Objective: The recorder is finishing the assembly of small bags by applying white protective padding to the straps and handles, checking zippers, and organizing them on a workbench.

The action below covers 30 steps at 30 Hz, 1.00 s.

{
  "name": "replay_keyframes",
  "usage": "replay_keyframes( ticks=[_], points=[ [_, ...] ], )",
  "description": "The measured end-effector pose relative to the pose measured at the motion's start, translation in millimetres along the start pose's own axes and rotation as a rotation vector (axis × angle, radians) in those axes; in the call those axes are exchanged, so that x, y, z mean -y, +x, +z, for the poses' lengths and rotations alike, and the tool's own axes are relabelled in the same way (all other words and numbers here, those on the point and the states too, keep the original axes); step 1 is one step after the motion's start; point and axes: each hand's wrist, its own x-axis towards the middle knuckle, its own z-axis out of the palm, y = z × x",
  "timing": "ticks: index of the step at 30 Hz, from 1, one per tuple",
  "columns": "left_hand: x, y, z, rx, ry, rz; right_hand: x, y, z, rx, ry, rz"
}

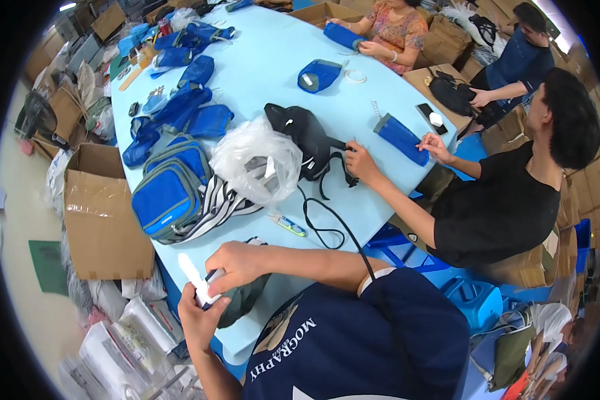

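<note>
Left hand (201,317) and right hand (237,265): each grip was closed on one white, dark-edged piece (191,270). Dark green cloth (248,303) lay just beside, at bench (260,73) edge.

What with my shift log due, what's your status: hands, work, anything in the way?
Left hand, right hand: both gripping slim white plastic-looking piece. Dark green fabric close by. Yellow-handled snips beyond, not blocking.

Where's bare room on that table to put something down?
The far middle of the table, between the heaped blue bags and the blue pouch beside a white ring, is bare. A smaller patch lies between the black cord and a co-worker's forearm. The backpack, plastic bag and black bag crowd together.
</note>
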Motion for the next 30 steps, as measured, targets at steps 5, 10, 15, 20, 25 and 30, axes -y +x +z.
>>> replay_keyframes(
  ticks=[5, 10, 15, 20, 25, 30],
  points=[
    [9, -8, 8, -0.220, 0.135, 0.081, 12, 3, -6, 0.171, 0.066, -0.001],
    [2, -2, 1, -0.256, 0.259, 0.198, 23, 2, -11, 0.294, -0.181, 0.046],
    [-6, 7, -2, -0.354, 0.196, 0.333, 33, 15, -18, 0.251, -0.153, 0.091],
    [-19, 2, -40, -0.287, 0.098, 0.173, 48, 32, -29, 0.099, -0.094, -0.185],
    [-17, -7, -76, -0.377, -0.058, 0.109, -8, 8, -48, -0.331, 0.024, 0.236],
    [-8, 3, -114, -0.071, 0.017, -0.051, -51, -38, -21, -0.052, 0.088, 0.483]
  ],
)
